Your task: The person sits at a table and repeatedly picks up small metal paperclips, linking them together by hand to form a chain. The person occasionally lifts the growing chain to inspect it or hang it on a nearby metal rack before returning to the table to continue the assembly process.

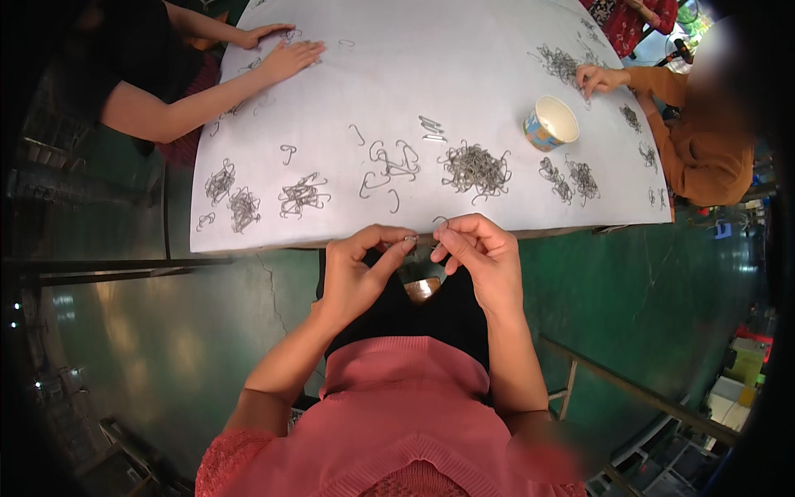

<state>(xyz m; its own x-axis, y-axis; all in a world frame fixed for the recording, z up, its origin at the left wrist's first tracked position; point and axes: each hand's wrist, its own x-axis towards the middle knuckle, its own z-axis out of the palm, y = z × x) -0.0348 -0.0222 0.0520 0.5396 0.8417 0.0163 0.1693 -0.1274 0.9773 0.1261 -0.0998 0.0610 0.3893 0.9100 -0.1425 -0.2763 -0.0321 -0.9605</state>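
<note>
Both my hands are close together at the table's near edge, above my lap. My right hand (484, 258) pinches a thin wire hook (441, 220), whose curved end sticks up past the fingertips. Thumb and forefinger of my left hand (360, 267) are pressed together on a tiny metal piece (410, 238), too small to make out. Just beyond, several loose hooks (396, 164) lie spread on the white tabletop (348, 91). A dense heap of wire hooks (476, 171) sits to their right, and a smaller pile (304, 196) to their left.
Short metal strips (431, 129) lie behind the heap. A paper tub (551, 123) stands at right, near more hook piles (582, 179). Further piles (243, 209) lie at the left corner. Co-workers' hands (291, 63) at far left and a hand (599, 79) at right rest over the table.
</note>
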